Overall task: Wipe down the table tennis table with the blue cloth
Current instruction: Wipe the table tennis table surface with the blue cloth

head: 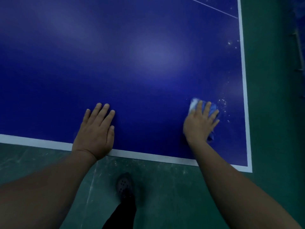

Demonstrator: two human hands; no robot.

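The dark blue table tennis table (132, 63) fills the upper view, with a white border line along its near and right edges. My right hand (200, 122) lies flat with straight fingers on the blue cloth (212, 107), pressing it to the tabletop near the right corner. A pale patch of the cloth shows by my index finger, and a blue fold sticks out below my palm. My left hand (96, 129) rests flat on the table near the front edge, fingers straight, holding nothing.
White specks and droplets (223, 103) dot the surface just right of the cloth and further up near the right border. Green floor (165, 187) lies below and to the right of the table. One dark shoe (124, 185) stands on it under the front edge.
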